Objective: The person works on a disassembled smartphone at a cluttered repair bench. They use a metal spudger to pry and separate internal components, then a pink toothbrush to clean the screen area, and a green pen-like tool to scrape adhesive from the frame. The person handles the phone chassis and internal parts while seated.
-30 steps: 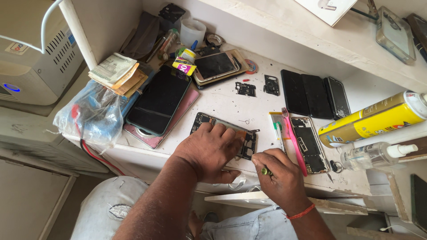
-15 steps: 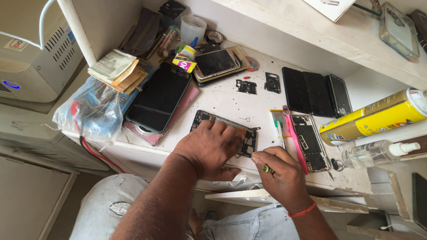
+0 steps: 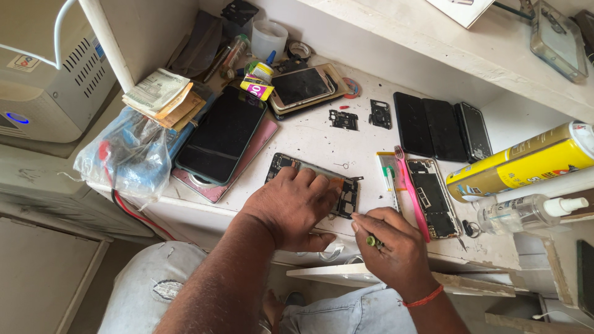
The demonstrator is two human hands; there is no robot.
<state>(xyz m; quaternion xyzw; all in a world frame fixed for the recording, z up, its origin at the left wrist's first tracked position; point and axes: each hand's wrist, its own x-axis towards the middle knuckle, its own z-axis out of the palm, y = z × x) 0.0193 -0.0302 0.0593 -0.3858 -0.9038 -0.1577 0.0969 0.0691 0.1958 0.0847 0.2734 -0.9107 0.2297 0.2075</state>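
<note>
Opened phone, L hand flat, R hand w/ screwdriver

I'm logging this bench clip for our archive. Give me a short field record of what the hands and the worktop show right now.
left hand: pressed flat on opened phone
right hand: holds small green-handled tool at the phone's edge
beside right hand: pink toothbrush, second opened phone
left of the hands: dark tablet
right edge: yellow spray can
surface: white worktop
</note>
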